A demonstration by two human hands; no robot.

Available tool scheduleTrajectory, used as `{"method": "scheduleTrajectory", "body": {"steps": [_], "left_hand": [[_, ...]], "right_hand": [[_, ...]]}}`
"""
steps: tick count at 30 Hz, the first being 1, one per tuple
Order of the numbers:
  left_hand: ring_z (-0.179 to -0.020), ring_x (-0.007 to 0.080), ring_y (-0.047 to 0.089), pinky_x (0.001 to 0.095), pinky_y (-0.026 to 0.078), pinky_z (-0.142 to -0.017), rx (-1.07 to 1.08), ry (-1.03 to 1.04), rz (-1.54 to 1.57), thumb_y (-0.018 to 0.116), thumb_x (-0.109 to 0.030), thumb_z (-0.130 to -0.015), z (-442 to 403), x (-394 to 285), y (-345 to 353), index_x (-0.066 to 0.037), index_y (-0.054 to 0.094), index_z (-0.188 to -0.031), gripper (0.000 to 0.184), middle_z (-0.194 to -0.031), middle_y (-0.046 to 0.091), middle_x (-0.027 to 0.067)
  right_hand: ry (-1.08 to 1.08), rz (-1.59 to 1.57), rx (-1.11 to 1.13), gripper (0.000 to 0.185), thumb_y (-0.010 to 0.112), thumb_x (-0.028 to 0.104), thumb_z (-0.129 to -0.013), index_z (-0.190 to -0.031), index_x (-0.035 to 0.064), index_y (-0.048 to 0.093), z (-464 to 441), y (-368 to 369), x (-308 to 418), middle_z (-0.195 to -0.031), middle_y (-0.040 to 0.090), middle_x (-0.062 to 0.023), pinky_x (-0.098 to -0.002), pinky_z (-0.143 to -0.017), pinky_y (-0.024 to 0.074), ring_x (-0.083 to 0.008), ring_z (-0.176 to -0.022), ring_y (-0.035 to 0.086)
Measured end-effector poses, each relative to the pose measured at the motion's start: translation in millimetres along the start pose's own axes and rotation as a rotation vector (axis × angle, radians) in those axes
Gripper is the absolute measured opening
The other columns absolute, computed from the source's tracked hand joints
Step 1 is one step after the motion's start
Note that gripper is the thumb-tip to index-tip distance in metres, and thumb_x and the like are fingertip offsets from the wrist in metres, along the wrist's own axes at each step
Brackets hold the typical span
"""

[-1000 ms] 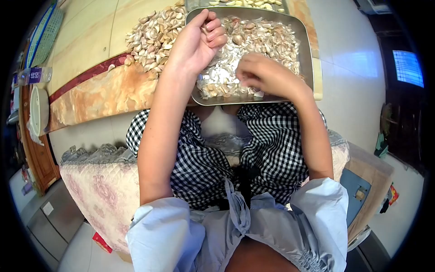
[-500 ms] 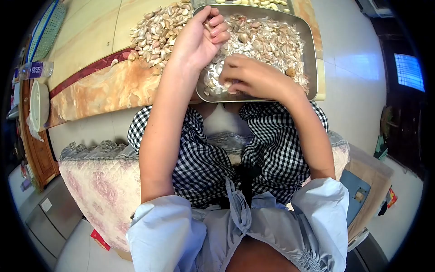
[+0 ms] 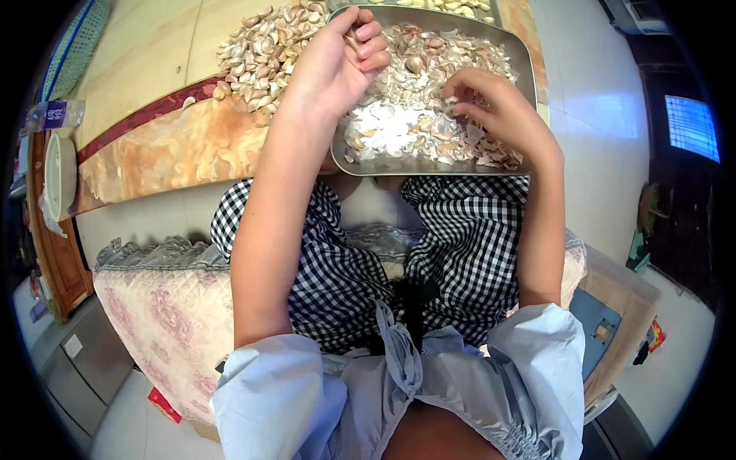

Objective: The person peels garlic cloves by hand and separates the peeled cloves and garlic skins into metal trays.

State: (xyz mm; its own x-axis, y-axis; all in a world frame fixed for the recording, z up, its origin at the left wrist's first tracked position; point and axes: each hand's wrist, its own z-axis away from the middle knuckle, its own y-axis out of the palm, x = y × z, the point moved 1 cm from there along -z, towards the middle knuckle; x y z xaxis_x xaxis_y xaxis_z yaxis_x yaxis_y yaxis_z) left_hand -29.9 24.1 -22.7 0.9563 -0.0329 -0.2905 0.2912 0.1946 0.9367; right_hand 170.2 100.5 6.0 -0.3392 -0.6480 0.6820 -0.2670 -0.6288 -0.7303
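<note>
A metal tray [image 3: 524, 57] on the table holds garlic skins [image 3: 429, 138], with a garlic bulb [image 3: 416, 64] among them. My left hand [image 3: 346, 61] is over the tray's left edge, palm turned up and fingers curled; what they hold, if anything, is hidden. Over the right part of the skins, my right hand [image 3: 491, 103] has its thumb and fingers bent towards each other, and whatever is between the fingertips is too small to name. Left of the tray lies a heap of unpeeled garlic cloves [image 3: 264, 57].
Behind the metal tray, another tray holds peeled cloves [image 3: 460, 8]. The marbled table [image 3: 176, 153] reaches left, with a pale basin [image 3: 60, 176], a bottle [image 3: 55, 115] and a green basket [image 3: 77, 57] at its far left. My checked trouser legs [image 3: 468, 245] are below.
My right hand went left to the tray's near left part, then moved right and slightly away over the skins. My left hand has stayed nearly still with curled fingers.
</note>
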Motion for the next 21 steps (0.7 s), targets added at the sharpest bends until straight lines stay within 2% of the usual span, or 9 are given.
{"method": "scheduleTrajectory", "body": {"steps": [3,5,8,10,11,13,17,21], "left_hand": [[-0.051,0.0106,0.032,0.0213,0.028,-0.044,-0.029,0.044,-0.014,0.035,-0.019,-0.093,2.1,0.0,1.1,-0.004,0.042,-0.08,0.021,-0.061,0.035,0.0005],[-0.05,0.0112,0.033,0.0217,0.028,-0.043,-0.044,0.065,-0.026,0.034,-0.021,-0.093,3.0,-1.0,3.5,-0.005,0.043,-0.078,0.023,-0.059,0.036,0.0006],[-0.05,0.011,0.033,0.0217,0.028,-0.043,-0.053,0.068,-0.08,0.035,-0.022,-0.093,2.8,-5.1,5.1,-0.006,0.043,-0.078,0.023,-0.059,0.036,0.0001],[-0.053,0.0094,0.029,0.0207,0.027,-0.046,0.079,0.037,-0.063,0.036,-0.016,-0.093,1.8,-9.8,2.4,-0.002,0.041,-0.082,0.019,-0.063,0.033,0.0001],[-0.053,0.0094,0.029,0.0207,0.027,-0.046,0.082,0.035,-0.061,0.036,-0.016,-0.093,1.8,-9.5,1.5,-0.002,0.041,-0.082,0.019,-0.063,0.033,0.0001],[-0.053,0.0097,0.029,0.0207,0.027,-0.046,0.045,0.02,-0.043,0.036,-0.015,-0.093,2.9,-7.8,0.0,-0.001,0.042,-0.082,0.018,-0.063,0.033,-0.0001],[-0.053,0.0097,0.028,0.0205,0.027,-0.046,0.027,0.006,-0.086,0.036,-0.014,-0.092,2.1,-4.3,0.1,-0.001,0.042,-0.082,0.018,-0.062,0.033,-0.0003],[-0.052,0.009,0.028,0.0203,0.027,-0.046,0.06,-0.001,-0.07,0.036,-0.014,-0.092,2.4,-3.6,-0.4,-0.001,0.043,-0.082,0.018,-0.062,0.032,-0.0006]], "right_hand": [[-0.267,0.305,-0.076,0.017,0.059,0.005,-0.073,-0.089,0.0038,0.056,-1.2,1.8,3.7,-0.081,0.051,-0.0099,-0.033,-0.072,0.042,-0.0238,-0.08,0.051],[-0.286,0.153,0.008,0.014,0.056,0.006,-0.077,-0.091,0.0048,0.056,-5.8,16.7,22.2,-0.084,0.05,-0.0072,-0.0308,-0.075,0.0405,-0.0223,-0.083,0.049],[-0.258,0.163,0.004,0.012,0.055,0.004,-0.075,-0.088,0.004,0.056,-8.5,24.6,25.3,-0.083,0.049,-0.0071,-0.0327,-0.073,0.0408,-0.023,-0.081,0.05],[-0.222,0.212,-0.008,0.009,0.054,0.001,-0.075,-0.084,0.0027,0.055,-9.2,17.7,14.7,-0.082,0.05,-0.0068,-0.0328,-0.073,0.041,-0.0227,-0.083,0.05],[-0.126,0.165,0.05,0.009,0.054,-0.001,-0.074,-0.082,0.0029,0.056,-4.9,8.8,11.5,-0.083,0.052,-0.0068,-0.0326,-0.073,0.041,-0.0228,-0.085,0.051],[-0.151,0.157,0.123,0.012,0.057,0.0,-0.072,-0.084,0.003,0.055,-1.1,4.2,3.7,-0.086,0.052,-0.0064,-0.032,-0.074,0.041,-0.0226,-0.087,0.05],[-0.2,0.123,0.092,0.015,0.06,0.001,-0.07,-0.084,0.0029,0.054,-3.6,20.0,6.2,-0.085,0.051,-0.0069,-0.0325,-0.073,0.0408,-0.0231,-0.085,0.05],[-0.116,0.224,0.084,0.016,0.061,0.003,-0.068,-0.082,0.0027,0.052,-5.6,23.3,4.1,-0.085,0.05,-0.0081,-0.0348,-0.073,0.0415,-0.0256,-0.085,0.049]]}}
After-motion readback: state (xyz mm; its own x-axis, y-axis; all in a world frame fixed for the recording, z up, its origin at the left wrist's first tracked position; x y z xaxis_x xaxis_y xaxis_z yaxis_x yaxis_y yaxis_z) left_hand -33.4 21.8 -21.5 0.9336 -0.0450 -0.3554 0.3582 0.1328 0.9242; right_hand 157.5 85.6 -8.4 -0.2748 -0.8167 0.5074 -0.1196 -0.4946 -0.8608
